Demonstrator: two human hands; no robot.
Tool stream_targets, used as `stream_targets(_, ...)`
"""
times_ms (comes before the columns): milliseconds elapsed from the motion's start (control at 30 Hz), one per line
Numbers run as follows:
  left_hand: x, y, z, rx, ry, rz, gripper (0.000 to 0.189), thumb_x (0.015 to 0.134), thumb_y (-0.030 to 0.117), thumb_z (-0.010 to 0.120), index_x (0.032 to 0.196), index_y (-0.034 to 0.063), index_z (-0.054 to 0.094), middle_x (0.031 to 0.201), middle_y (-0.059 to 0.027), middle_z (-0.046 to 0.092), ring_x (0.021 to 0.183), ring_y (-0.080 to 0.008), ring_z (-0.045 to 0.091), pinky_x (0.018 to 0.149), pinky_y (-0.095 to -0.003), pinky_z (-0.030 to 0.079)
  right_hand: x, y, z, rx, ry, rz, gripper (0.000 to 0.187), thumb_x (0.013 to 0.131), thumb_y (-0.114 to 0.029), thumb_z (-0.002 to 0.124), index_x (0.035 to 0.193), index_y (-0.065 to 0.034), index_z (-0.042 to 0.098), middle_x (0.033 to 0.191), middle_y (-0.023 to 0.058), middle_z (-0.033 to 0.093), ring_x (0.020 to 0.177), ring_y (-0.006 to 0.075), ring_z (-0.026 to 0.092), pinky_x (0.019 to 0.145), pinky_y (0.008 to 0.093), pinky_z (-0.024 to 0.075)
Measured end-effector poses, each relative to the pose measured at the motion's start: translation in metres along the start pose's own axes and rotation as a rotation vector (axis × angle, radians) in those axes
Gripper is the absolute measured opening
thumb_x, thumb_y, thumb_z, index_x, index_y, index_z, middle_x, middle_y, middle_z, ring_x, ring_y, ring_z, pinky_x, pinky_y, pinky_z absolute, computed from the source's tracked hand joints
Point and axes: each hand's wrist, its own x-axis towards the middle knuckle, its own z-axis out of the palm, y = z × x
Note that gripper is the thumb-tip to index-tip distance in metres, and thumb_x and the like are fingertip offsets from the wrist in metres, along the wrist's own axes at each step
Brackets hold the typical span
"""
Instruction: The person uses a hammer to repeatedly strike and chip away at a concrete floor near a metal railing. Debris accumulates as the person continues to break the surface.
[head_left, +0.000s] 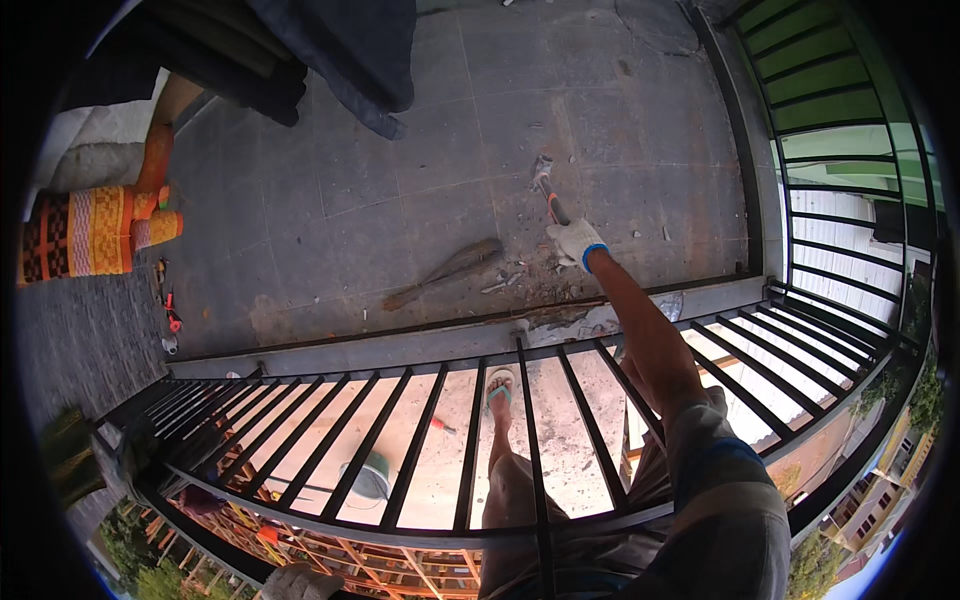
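My right hand (577, 241), in a white knit glove with a blue cuff, reaches over the metal railing and grips the black and orange handle of a hammer (551, 196). The hammer's head lies at the dark tiled floor, above loose rubble. A hand broom (446, 274) lies on the tiles left of the hand. Below the hand, the ledge has a broken, chipped stretch (562, 319). My left hand (300, 582), also gloved, rests at the railing's top rail at the bottom edge; its fingers look curled over the rail.
Black railing bars (529, 427) stand between me and the tiled floor. Below me are a bucket (365, 477), a red-handled tool (442, 425) and timber framework (360, 551). Tools with red parts (172, 311) lie at the left floor edge. Dark cloths (352, 60) hang at the top.
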Motion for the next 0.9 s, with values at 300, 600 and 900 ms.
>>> stream_targets(300,-0.002,-0.004,0.011,0.0,-0.006,-0.042,0.053,0.104,0.047,0.03,0.086,0.0098,0.063,0.073,-0.0117,0.056,0.069,-0.034,0.06,0.064,-0.0498,0.048,-0.051,-0.184,-0.068,0.249,0.54,-0.734,0.053,0.096,-0.049,0.071,0.11,0.0017,0.061,0.072,0.0085,0.065,0.062,0.0156,0.067,0.055,0.0333,0.0539)
stream_targets(600,-0.015,-0.006,0.018,0.021,0.03,-0.029,0.055,0.105,0.046,0.029,0.086,0.0075,0.063,0.071,-0.011,0.056,0.066,-0.0332,0.061,0.065,-0.0497,0.052,-0.079,0.098,0.066,-0.319,0.185,0.197,0.049,0.093,-0.041,0.067,0.127,-0.0052,0.06,0.113,0.0282,0.072,0.108,0.047,0.069,0.093,0.0538,0.0548)
stream_targets(900,-0.018,-0.012,0.016,-0.003,-0.01,-0.013,0.053,0.105,0.045,0.029,0.087,0.0073,0.063,0.073,-0.0113,0.058,0.066,-0.0331,0.061,0.066,-0.0504,0.052,-0.024,-0.001,0.03,-0.124,-0.244,0.092,0.033,0.096,-0.032,0.069,0.094,0.0005,0.072,0.078,0.0099,0.07,0.072,0.0208,0.069,0.073,0.0386,0.0642)
